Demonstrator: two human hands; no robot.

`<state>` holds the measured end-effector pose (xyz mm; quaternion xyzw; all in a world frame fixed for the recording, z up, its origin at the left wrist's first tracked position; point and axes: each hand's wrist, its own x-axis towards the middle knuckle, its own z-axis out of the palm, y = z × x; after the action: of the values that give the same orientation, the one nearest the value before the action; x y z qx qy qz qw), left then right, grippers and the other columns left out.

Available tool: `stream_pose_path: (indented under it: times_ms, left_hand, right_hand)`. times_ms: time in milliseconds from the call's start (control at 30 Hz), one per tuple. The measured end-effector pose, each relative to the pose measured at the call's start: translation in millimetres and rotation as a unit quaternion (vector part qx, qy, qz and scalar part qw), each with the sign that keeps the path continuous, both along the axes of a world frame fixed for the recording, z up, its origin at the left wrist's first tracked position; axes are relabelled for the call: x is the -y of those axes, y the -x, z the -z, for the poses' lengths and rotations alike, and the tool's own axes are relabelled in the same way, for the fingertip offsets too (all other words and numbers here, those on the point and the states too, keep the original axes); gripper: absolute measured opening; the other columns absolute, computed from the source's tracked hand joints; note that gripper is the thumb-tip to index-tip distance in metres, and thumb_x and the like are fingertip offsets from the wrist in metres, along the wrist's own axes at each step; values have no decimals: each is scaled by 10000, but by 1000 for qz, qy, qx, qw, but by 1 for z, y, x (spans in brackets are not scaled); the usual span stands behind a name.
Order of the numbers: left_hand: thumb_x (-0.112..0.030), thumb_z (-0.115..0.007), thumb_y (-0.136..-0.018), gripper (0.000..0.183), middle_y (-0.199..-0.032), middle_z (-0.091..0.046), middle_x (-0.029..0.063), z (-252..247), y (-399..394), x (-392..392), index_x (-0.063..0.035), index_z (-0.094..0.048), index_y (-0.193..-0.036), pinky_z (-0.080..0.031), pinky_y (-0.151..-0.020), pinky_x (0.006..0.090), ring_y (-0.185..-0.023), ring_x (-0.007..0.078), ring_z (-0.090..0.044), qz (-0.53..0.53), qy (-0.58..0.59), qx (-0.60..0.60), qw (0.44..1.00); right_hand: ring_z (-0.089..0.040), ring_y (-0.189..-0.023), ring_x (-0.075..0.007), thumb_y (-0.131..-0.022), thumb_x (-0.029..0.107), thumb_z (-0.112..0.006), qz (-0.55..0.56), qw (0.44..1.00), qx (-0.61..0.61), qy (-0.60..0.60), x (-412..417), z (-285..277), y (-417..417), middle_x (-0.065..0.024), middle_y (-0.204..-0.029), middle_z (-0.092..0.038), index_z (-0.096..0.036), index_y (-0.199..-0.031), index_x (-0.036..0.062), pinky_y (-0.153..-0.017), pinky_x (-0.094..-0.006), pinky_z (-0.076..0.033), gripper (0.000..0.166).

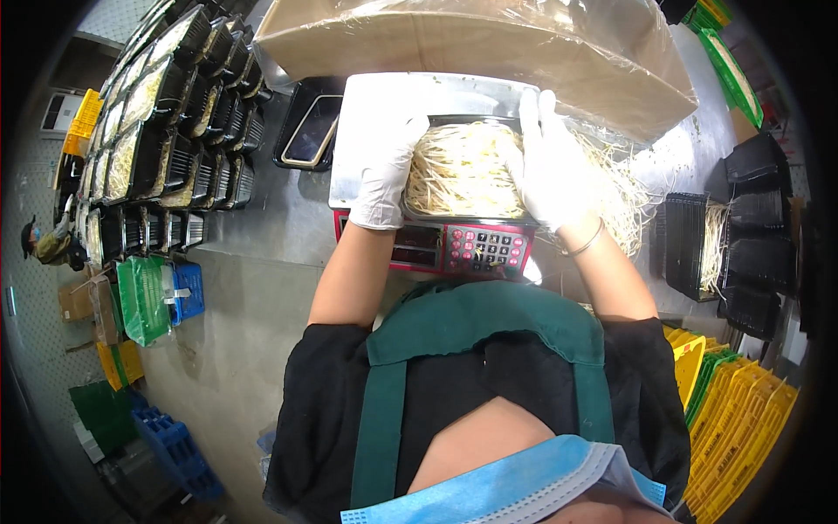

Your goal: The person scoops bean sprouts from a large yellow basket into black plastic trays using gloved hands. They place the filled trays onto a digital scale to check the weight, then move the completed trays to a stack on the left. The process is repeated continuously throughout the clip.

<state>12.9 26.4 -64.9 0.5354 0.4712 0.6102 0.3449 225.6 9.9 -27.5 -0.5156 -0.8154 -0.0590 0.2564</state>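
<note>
A black plastic tray [468,219] heaped with pale bean sprouts [465,170] is on the platform [366,190] of a red electronic scale [419,252]. My left hand [387,171], in a white glove, grips the tray's left end; glare washes out part of its fingers. At the right end is my gloved right hand [553,170], its fingers straight and pointing away from me, its thumb against the sprouts. That hand hides the tray's right rim, so its hold is unclear. Loose sprouts [619,196] lie on the metal table just right of it.
Stacked filled trays [177,131] rise at left, near an empty black tray [308,124]. A plastic-wrapped cardboard box [471,46] stands behind the scale. Nested black trays [684,245] are at right, above yellow crates [740,426]. Another person [52,242] is far left.
</note>
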Motion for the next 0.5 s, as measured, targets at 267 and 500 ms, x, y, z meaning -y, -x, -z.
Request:
stream_pose_path:
  times_ms: [267,500]
  left_hand:
    - [-209,-618,-878,258,-716,-669,83,-46,19,65,44,-663,-901,-496,-563,232,-585,119,-609,165,355,-44,919]
    - [-142,-598,-865,241,-668,-652,123,4,11,95,79,-606,-961,-545,-512,278,-523,186,-632,63,270,257,926]
  right_hand:
    - [-432,-1231,-385,-912,364,-497,3,1000,30,7,2,14,-16,-295,-1378,-379,-391,-1363,-25,-1029,-415,-359,605]
    - [-494,-1192,-353,-910,344,-533,-65,986,-28,149,2,-17,-1,-247,-1287,-506,-425,-1337,-19,-1024,-378,-377,570]
